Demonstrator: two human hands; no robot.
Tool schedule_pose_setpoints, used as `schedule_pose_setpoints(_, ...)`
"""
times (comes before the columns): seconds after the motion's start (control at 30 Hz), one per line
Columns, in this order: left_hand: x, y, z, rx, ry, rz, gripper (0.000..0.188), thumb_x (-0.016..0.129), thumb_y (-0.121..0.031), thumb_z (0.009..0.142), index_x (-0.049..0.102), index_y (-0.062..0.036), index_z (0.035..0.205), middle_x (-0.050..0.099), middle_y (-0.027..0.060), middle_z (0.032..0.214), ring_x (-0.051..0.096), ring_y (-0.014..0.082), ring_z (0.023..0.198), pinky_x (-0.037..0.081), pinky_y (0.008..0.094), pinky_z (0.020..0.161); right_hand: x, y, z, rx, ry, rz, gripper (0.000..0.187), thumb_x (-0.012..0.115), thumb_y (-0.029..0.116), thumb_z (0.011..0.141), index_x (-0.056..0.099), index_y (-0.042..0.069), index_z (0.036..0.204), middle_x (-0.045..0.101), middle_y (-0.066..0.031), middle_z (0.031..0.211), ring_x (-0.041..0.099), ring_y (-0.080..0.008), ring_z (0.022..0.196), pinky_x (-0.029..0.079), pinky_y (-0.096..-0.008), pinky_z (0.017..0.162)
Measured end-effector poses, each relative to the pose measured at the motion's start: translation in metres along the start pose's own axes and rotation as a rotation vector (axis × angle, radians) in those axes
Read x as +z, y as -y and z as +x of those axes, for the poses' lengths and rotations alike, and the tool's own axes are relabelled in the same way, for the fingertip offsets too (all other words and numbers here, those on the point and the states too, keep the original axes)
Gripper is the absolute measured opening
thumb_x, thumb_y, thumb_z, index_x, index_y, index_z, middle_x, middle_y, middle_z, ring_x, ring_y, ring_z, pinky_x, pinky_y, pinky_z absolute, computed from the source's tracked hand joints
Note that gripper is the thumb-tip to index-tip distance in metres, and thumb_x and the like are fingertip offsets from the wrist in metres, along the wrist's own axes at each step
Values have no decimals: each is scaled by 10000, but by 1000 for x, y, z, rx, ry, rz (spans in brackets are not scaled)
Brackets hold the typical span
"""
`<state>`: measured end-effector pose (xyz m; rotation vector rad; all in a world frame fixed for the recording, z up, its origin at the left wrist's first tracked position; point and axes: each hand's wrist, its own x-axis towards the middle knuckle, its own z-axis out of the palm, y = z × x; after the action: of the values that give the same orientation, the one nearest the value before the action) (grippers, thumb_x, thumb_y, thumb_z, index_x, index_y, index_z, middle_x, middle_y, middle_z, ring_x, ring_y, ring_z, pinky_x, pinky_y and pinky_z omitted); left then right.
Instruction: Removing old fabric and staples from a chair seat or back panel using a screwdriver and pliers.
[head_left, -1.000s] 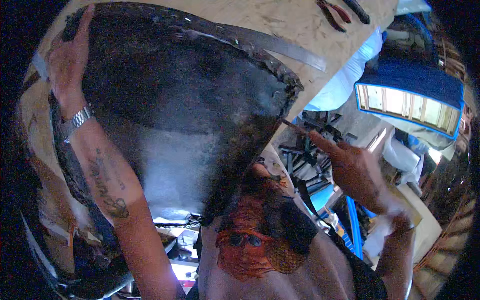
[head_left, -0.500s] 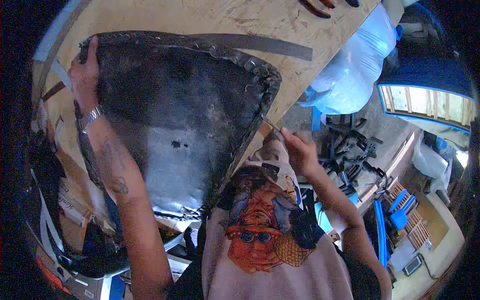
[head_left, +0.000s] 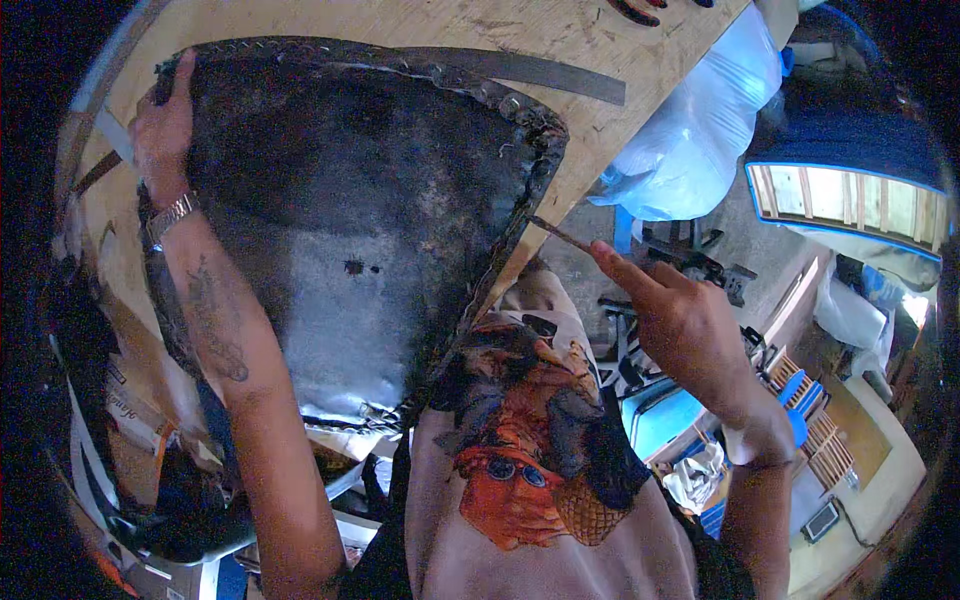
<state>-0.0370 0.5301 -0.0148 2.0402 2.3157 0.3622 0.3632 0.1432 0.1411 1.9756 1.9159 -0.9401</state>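
A large dark seat panel (head_left: 340,230), wide and roughly trapezoid, lies on the plywood bench, its black underside up. Staples and rough, ragged material run along its edges, and two small holes show near its middle. My left hand (head_left: 168,130) grips the far left corner, thumb over the top of the rim. My right hand (head_left: 670,310) is closed around a slim metal-shafted pry tool (head_left: 560,233), index finger stretched along it. The tool's tip is at the panel's right edge; whether it touches is hard to tell. The handle is hidden inside my fist.
The plywood bench (head_left: 470,25) extends beyond the panel, with a dark flat strip (head_left: 540,78) lying on it. Pliers-like handles (head_left: 640,12) show at the far edge. A filled translucent plastic bag (head_left: 690,130) stands right of the bench. Black metal parts (head_left: 690,255) lie on the floor.
My right hand has swung outward from beside my shirt, up and to the right, so the tool's shaft now shows. The panel and my left hand have shifted slightly up in view.
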Motion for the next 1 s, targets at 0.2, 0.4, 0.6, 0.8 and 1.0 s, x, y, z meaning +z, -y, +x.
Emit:
schedule_pose_setpoints(0.2, -9, -23, -8, -21, 13, 37, 1080, 455, -844, 682, 482, 43, 1297, 498, 292, 1286, 470, 401, 1223, 346, 465, 1043, -46, 20, 19, 23, 223, -177, 661, 554, 48, 783, 407, 258, 1392, 594, -118, 776, 631, -311, 614, 527, -430, 527)
schedule_pose_setpoints(0.4, 4, -12, 6, 118, 35, 111, 1108, 457, -859, 662, 484, 55, 1288, 497, 313, 1271, 480, 411, 1209, 364, 461, 1025, 108, -30, 18, -57, -344, 533, 380, 483, -119, 835, 579, 8, 1180, 666, -148, 948, 650, -247, 792, 509, -310, 761)
schedule_pose_setpoints(0.6, 6, 9, -2, 50, -38, 36, 1084, 451, -849, 679, 457, 21, 1326, 473, 273, 1323, 430, 421, 1249, 339, 496, 1035, 229, -37, 91, -355, -794, 694, 551, 628, -16, 735, 549, 107, 1267, 508, -91, 668, 520, -248, 573, 434, -348, 524)
schedule_pose_setpoints(0.8, -15, -21, -14, -20, 37, -45, 1104, 453, -854, 666, 451, 29, 1329, 464, 287, 1323, 423, 416, 1259, 315, 485, 1059, 139, -39, 36, -188, -511, 433, 504, 572, -90, 797, 566, 111, 1258, 511, -114, 655, 505, -254, 522, 438, -325, 488)
schedule_pose_setpoints(1.0, 5, 6, 4, 73, -41, -45, 1063, 438, -840, 692, 477, 22, 1313, 462, 295, 1321, 412, 407, 1271, 309, 471, 1068, 82, -26, 8, -129, -300, 210, 667, 585, -90, 730, 524, 211, 1321, 534, -92, 700, 550, -266, 548, 483, -375, 507)
